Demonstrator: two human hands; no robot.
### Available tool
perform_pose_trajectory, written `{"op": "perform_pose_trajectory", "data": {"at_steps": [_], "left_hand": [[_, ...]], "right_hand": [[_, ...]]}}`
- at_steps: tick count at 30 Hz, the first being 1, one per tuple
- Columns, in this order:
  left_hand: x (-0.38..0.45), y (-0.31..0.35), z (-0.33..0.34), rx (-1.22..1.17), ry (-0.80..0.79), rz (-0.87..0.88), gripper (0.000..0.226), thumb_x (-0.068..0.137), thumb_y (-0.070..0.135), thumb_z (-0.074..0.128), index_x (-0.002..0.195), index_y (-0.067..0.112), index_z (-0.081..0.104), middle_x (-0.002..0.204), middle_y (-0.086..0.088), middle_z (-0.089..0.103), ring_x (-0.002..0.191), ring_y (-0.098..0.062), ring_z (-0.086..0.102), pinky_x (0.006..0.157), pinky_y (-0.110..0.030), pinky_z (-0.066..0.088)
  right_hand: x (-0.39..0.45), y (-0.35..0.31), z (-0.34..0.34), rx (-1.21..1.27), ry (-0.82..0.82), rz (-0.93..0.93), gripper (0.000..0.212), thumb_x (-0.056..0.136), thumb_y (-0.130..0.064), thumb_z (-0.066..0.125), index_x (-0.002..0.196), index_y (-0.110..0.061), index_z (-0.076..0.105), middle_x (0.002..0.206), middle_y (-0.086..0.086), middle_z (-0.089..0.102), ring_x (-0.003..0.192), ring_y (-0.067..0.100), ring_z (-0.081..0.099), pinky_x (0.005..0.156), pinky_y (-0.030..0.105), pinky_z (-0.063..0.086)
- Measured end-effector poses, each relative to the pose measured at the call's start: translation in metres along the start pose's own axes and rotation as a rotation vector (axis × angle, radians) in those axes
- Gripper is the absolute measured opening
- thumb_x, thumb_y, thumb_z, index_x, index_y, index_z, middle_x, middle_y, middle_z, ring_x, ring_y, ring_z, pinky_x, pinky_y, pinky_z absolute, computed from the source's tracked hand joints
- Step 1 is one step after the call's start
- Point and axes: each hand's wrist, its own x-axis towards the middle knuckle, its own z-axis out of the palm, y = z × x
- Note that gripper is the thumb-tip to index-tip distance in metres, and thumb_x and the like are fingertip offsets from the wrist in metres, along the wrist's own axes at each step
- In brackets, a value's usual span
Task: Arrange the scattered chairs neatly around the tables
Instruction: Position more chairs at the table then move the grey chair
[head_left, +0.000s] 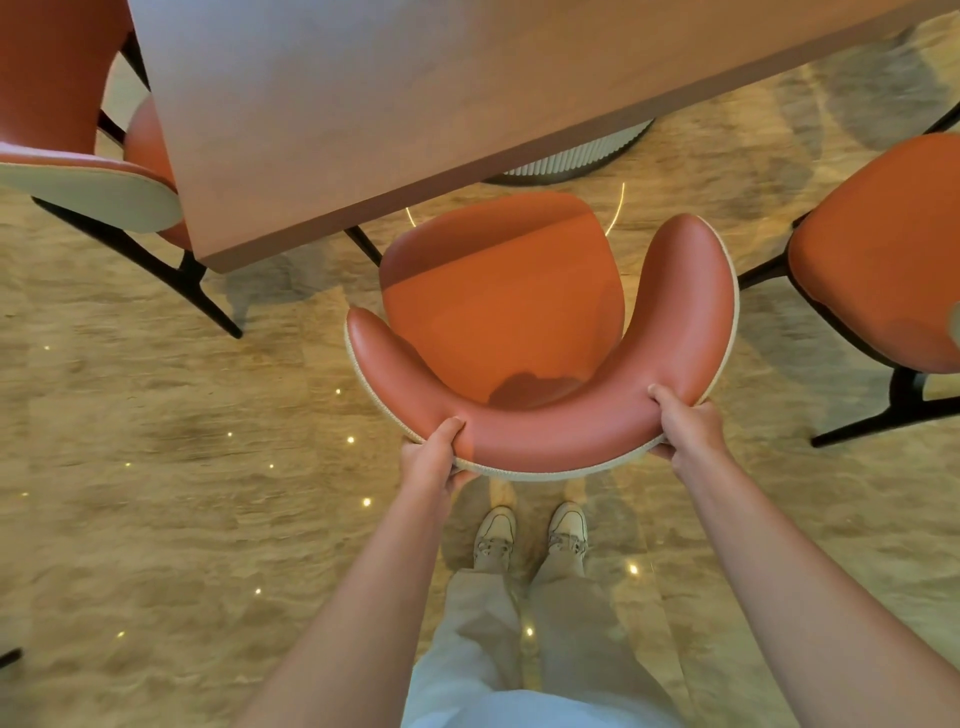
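Observation:
An orange chair (498, 312) with a curved padded backrest (550, 431) stands in front of me, its seat front just under the edge of the wooden table (363, 114). My left hand (434, 457) grips the backrest at its lower left, thumb on top. On the lower right of the backrest, my right hand (688, 426) grips the same way. Both arms reach forward from the bottom of the view.
Another orange chair (883, 249) stands to the right, apart from the table. A third chair (78, 156) sits at the table's left end, black legs splayed out. The table's ribbed round base (576, 156) is behind the seat. My feet (530, 535) stand on polished stone floor.

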Motion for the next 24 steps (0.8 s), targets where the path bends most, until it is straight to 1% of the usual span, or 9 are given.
{"op": "perform_pose_trajectory", "data": {"at_steps": [2, 5, 8, 11, 13, 17, 19, 21, 24], "left_hand": [[-0.001, -0.001, 0.001, 0.003, 0.008, -0.001, 0.043, 0.088, 0.021, 0.077, 0.116, 0.002, 0.051, 0.100, -0.013, 0.070, 0.063, -0.018, 0.071, 0.045, -0.028, 0.055], [-0.003, -0.001, 0.001, 0.004, 0.026, 0.007, 0.041, 0.086, 0.025, 0.080, 0.106, 0.010, 0.048, 0.099, -0.011, 0.070, 0.073, -0.021, 0.072, 0.048, -0.030, 0.058], [-0.003, -0.002, 0.001, 0.009, 0.042, 0.016, 0.054, 0.083, 0.031, 0.083, 0.117, 0.009, 0.046, 0.101, -0.011, 0.071, 0.083, -0.025, 0.074, 0.060, -0.036, 0.061], [-0.007, -0.003, 0.002, 0.016, 0.026, 0.022, 0.064, 0.081, 0.037, 0.084, 0.124, 0.010, 0.045, 0.102, -0.011, 0.072, 0.089, -0.026, 0.074, 0.074, -0.041, 0.062], [-0.011, -0.003, 0.003, 0.007, 0.012, 0.021, 0.069, 0.081, 0.039, 0.084, 0.128, 0.008, 0.046, 0.105, -0.012, 0.072, 0.089, -0.026, 0.074, 0.080, -0.045, 0.062], [-0.023, -0.001, 0.002, -0.036, 0.013, 0.030, 0.062, 0.088, 0.036, 0.077, 0.131, 0.003, 0.047, 0.112, -0.014, 0.068, 0.094, -0.026, 0.070, 0.073, -0.043, 0.061], [-0.032, -0.002, 0.002, -0.085, 0.007, 0.041, 0.061, 0.091, 0.037, 0.072, 0.135, 0.004, 0.047, 0.119, -0.014, 0.065, 0.100, -0.026, 0.068, 0.069, -0.039, 0.059], [-0.041, -0.001, 0.001, -0.118, 0.002, 0.059, 0.060, 0.093, 0.040, 0.069, 0.137, 0.007, 0.046, 0.123, -0.012, 0.063, 0.102, -0.025, 0.067, 0.073, -0.039, 0.059], [-0.059, 0.002, 0.002, -0.153, -0.004, 0.099, 0.058, 0.094, 0.046, 0.064, 0.139, 0.014, 0.045, 0.126, -0.007, 0.062, 0.104, -0.022, 0.064, 0.081, -0.040, 0.057]], "right_hand": [[0.000, -0.001, -0.001, -0.023, -0.007, -0.005, 0.049, 0.088, -0.028, 0.072, 0.128, -0.011, 0.049, 0.117, 0.005, 0.060, 0.097, 0.025, 0.063, 0.057, 0.031, 0.050], [0.000, 0.002, -0.002, -0.022, -0.004, -0.023, 0.047, 0.086, -0.030, 0.073, 0.124, -0.013, 0.052, 0.118, 0.004, 0.064, 0.099, 0.025, 0.066, 0.062, 0.033, 0.054], [0.001, 0.005, -0.004, -0.021, -0.023, -0.053, 0.047, 0.086, -0.032, 0.073, 0.125, -0.013, 0.055, 0.120, 0.005, 0.066, 0.099, 0.023, 0.066, 0.071, 0.038, 0.058], [-0.001, 0.004, -0.010, -0.016, -0.077, -0.078, 0.051, 0.089, -0.037, 0.072, 0.131, -0.014, 0.053, 0.119, 0.001, 0.065, 0.101, 0.021, 0.065, 0.062, 0.032, 0.055], [-0.003, 0.003, -0.014, -0.032, -0.119, -0.063, 0.052, 0.090, -0.041, 0.070, 0.132, -0.018, 0.051, 0.121, 0.000, 0.064, 0.105, 0.022, 0.065, 0.063, 0.032, 0.056], [-0.010, 0.000, -0.018, -0.027, -0.148, -0.026, 0.044, 0.094, -0.036, 0.064, 0.126, -0.012, 0.045, 0.123, 0.004, 0.059, 0.107, 0.023, 0.061, 0.067, 0.035, 0.055], [-0.017, 0.001, -0.020, -0.022, -0.148, -0.034, 0.043, 0.095, -0.032, 0.062, 0.127, -0.009, 0.043, 0.124, 0.006, 0.057, 0.107, 0.024, 0.060, 0.077, 0.039, 0.056], [-0.025, 0.005, -0.022, -0.029, -0.156, -0.053, 0.049, 0.094, -0.034, 0.062, 0.130, -0.008, 0.043, 0.125, 0.009, 0.058, 0.104, 0.023, 0.060, 0.092, 0.047, 0.055], [-0.045, 0.002, -0.029, -0.031, -0.194, -0.104, 0.074, 0.081, -0.043, 0.064, 0.141, -0.007, 0.039, 0.132, 0.007, 0.057, 0.115, 0.024, 0.058, 0.104, 0.051, 0.049]]}}
